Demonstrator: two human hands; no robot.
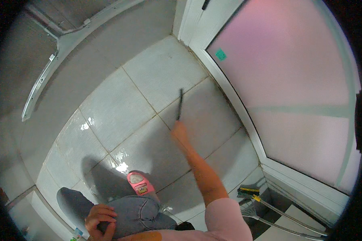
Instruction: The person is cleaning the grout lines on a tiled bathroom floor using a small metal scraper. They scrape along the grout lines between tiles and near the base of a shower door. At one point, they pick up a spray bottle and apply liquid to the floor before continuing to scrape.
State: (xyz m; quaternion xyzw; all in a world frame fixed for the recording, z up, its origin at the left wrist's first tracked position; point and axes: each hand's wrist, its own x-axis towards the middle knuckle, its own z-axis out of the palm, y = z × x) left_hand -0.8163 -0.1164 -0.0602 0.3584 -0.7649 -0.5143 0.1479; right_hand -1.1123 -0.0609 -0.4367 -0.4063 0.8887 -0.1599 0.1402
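Observed at frame centre: slim, straight black tool (180, 105), edges blurred, above pale floor tiles (112, 108). Right hand (180, 132) grips its lower end; left hand (101, 219), lower left, lies loosely open on jeans (130, 213).

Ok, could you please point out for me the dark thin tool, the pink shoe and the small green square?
Dark thin tool (180, 104): head view, middle of its visible length.
Pink shoe (141, 186): head view, on its decorated upper.
Small green square (221, 54): head view, at its centre.
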